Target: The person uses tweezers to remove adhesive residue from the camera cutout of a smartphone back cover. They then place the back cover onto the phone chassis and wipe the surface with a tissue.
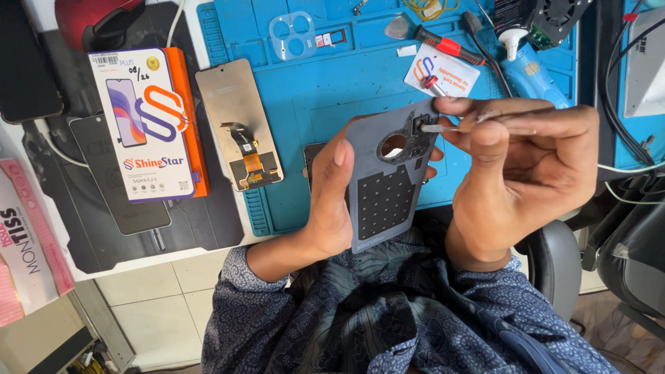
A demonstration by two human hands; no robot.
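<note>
- So the left hand [331, 201] is clamped on a grey phone back cover [384, 187], thumb lying up the inner face, the other fingers wrapped behind it. It's held up in front of the person's chest, over the near edge of the blue work mat [332, 90], not resting on anything.
- The cover's long axis runs near-upright with a slight lean, camera-hole end up top and tipped to the right, dotted black patch on the lower half.
- The right hand [523, 159] is pinched shut on a pair of thin tweezers [457, 126]. They lie almost flat, pointing left, with the tips right at the small cutout next to the round camera hole. Can't tell if the tips actually grip anything in there, too small.
- The bit that matters: the work spot sits at the cover's top right corner, just left of the right hand's fingertips, so the right hand is the closer one and the tweezers come in crosswise to the cover's length.
- Other stuff on the bench: a loose phone screen [239, 125] face down with its flex cable showing, a white and orange parts box [149, 125] just left of it, a pale blue camera frame [294, 34], a red-handled tool [443, 43] and a blue glue bottle [533, 69] further back.
</note>
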